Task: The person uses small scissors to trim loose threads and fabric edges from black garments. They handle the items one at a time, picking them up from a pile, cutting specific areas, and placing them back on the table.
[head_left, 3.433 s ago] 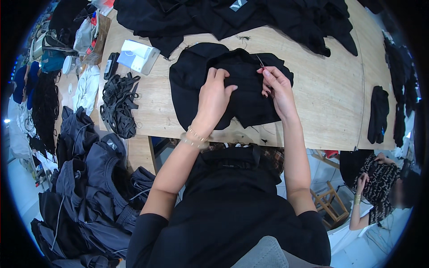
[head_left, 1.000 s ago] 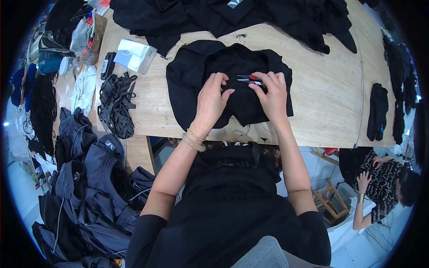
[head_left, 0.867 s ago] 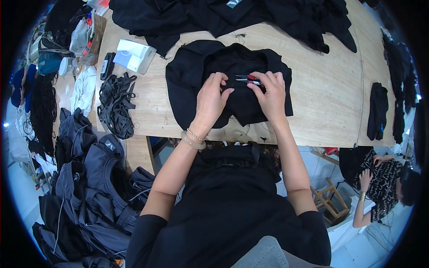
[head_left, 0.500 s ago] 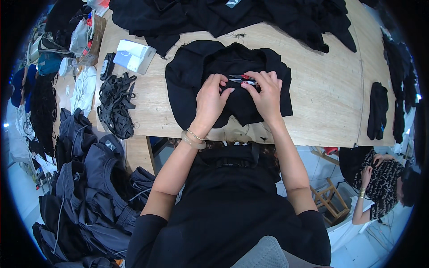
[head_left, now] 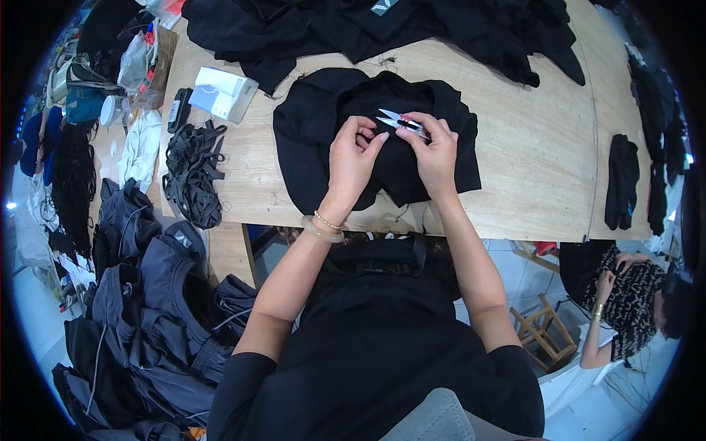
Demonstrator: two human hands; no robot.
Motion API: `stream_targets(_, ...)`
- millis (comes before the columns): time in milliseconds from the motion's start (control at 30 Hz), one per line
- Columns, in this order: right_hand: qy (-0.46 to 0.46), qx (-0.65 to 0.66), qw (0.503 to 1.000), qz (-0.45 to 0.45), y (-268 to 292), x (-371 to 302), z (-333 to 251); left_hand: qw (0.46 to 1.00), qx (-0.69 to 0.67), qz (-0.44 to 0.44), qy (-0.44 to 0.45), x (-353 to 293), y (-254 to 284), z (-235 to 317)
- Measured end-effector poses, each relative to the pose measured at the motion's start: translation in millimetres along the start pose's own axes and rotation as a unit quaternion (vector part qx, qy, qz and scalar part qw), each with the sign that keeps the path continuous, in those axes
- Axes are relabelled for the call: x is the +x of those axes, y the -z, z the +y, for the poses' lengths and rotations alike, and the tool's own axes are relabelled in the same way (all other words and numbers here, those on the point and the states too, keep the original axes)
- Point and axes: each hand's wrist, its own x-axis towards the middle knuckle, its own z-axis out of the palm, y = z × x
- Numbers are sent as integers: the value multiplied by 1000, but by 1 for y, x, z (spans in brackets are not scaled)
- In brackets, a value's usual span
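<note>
A black garment point(head_left: 305, 125) lies bunched on the wooden table in front of me, its gathered opening toward the far side. My right hand point(head_left: 437, 154) grips thread snips point(head_left: 403, 123) with red on the handle; their two pale blades point left and stand apart above the cloth. Just left of the blades, my left hand point(head_left: 350, 158) hovers over the garment with thumb and fingers drawn together. Whatever those fingers pinch is too small to make out.
Black garments point(head_left: 441, 37) cover the table's far side. A white and blue box point(head_left: 222, 94) and a heap of dark straps point(head_left: 193, 173) sit at left. Dark grey clothes point(head_left: 162, 294) pile up below. At right are a folded black piece point(head_left: 622, 180), a wooden stool point(head_left: 544, 331) and another person point(head_left: 632, 294).
The snips have turned in my right hand, so the blades now show clearly and angle up to the left. My left hand has shifted slightly, its thumb nearer the fingers.
</note>
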Motion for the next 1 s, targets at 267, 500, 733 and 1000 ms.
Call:
stream_targets(267, -32, 60, 997, 27, 4, 0, 15, 1000, -3, -4, 11, 0, -5, -4)
stream_targets(500, -30, 114, 993, -4, 17, 12, 7, 996, 56, 63, 6, 4, -19, -1)
stream_targets(733, -45, 146, 988, 11, 21, 12, 6, 983, 117, -84, -109, -14, -4, 1)
stream_targets(1000, 83, -84, 993, 3, 23, 16, 6, 988, 127, -20, -82, -14, 14, 9)
